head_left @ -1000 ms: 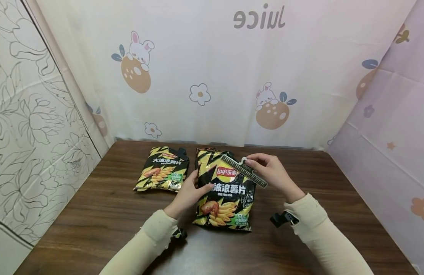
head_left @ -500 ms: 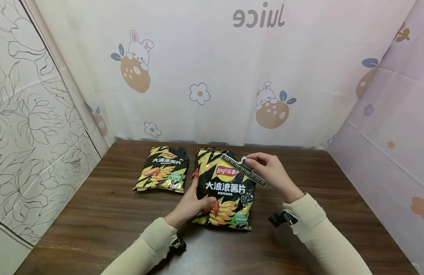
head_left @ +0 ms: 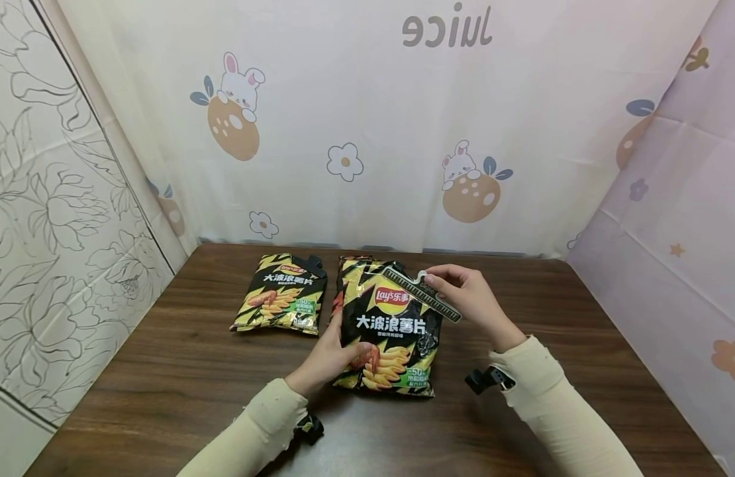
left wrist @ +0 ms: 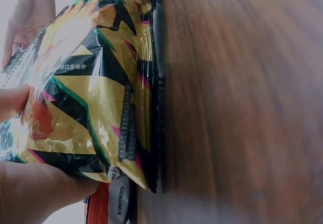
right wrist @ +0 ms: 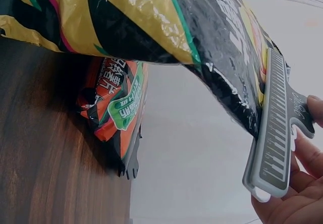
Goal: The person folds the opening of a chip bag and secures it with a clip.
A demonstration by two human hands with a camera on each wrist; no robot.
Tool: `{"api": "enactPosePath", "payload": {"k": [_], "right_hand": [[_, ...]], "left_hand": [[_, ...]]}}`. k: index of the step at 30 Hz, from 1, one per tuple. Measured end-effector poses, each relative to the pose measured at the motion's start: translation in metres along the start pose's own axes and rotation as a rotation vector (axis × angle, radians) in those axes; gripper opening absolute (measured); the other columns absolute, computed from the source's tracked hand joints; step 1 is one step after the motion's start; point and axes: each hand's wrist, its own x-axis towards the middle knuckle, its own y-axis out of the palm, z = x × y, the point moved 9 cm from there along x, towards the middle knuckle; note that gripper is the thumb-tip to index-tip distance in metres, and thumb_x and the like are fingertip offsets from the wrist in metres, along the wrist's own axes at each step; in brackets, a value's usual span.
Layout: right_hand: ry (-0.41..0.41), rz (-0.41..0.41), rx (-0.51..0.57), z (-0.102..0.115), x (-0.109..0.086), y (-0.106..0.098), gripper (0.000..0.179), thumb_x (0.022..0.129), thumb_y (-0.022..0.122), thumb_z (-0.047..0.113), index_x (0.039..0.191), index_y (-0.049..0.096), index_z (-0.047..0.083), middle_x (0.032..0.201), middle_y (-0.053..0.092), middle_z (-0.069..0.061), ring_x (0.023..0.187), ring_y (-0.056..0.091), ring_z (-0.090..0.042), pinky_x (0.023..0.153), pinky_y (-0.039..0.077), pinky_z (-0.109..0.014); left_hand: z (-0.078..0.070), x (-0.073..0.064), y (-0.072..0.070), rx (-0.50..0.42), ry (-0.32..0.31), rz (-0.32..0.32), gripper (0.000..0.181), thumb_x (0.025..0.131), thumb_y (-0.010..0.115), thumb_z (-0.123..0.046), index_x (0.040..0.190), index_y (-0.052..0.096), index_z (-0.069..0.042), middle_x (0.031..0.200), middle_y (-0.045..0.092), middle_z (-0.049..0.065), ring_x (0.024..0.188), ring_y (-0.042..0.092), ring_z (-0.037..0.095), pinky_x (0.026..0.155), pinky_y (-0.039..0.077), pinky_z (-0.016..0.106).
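Observation:
My left hand [head_left: 328, 358] holds the lower left side of a black and yellow bag of potato chips [head_left: 391, 326], thumb on its front and fingers behind. A long bag clip [head_left: 421, 295] with a piano-key pattern sits slantwise across the bag's top right corner. My right hand [head_left: 471, 301] pinches the clip's handle between thumb and fingers. In the right wrist view, the corner of the bag runs into the clip [right wrist: 275, 123]. The left wrist view shows my left thumb [left wrist: 12, 102] pressing the bag's front [left wrist: 65, 118].
A second black and yellow chip bag [head_left: 281, 295] lies to the left, with a black clip [head_left: 310, 265] at its top right. Behind the held bag stands a red-orange chip bag [right wrist: 113, 100], mostly hidden in the head view. A curtain [head_left: 367, 199] hangs behind the wooden table [head_left: 183, 371].
My left hand has slid down the left side of the bag, its thumb moving from the lettering to the pictured food. The right hand and clip have hardly moved.

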Motion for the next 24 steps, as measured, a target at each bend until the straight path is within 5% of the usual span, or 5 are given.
{"api": "enactPosePath", "payload": {"k": [12,24], "right_hand": [[-0.033,-0.012,0.046,-0.007,-0.009,-0.011,0.044,0.097,0.062,0.036,0.130,0.061,0.008,0.124,0.064,-0.015,0.092,0.066,-0.003,0.082,0.057,-0.028],[0.002,-0.089,0.202,-0.029,-0.037,-0.018,0.048,0.099,0.058,0.030,0.139,0.051,0.005,0.111,0.070,0.009,0.099,0.068,-0.002,0.080,0.056,-0.021]], "left_hand": [[0.005,-0.001,0.000,0.024,-0.048,-0.016,0.100,0.090,0.072,-0.024,0.158,0.001,-0.005,0.165,-0.002,0.017,0.151,0.000,0.036,0.119,0.010,0.058],[0.001,-0.003,0.001,0.005,-0.029,-0.007,0.099,0.090,0.073,-0.025,0.158,0.003,-0.008,0.165,-0.002,0.014,0.152,0.000,0.034,0.119,0.011,0.058]]}}
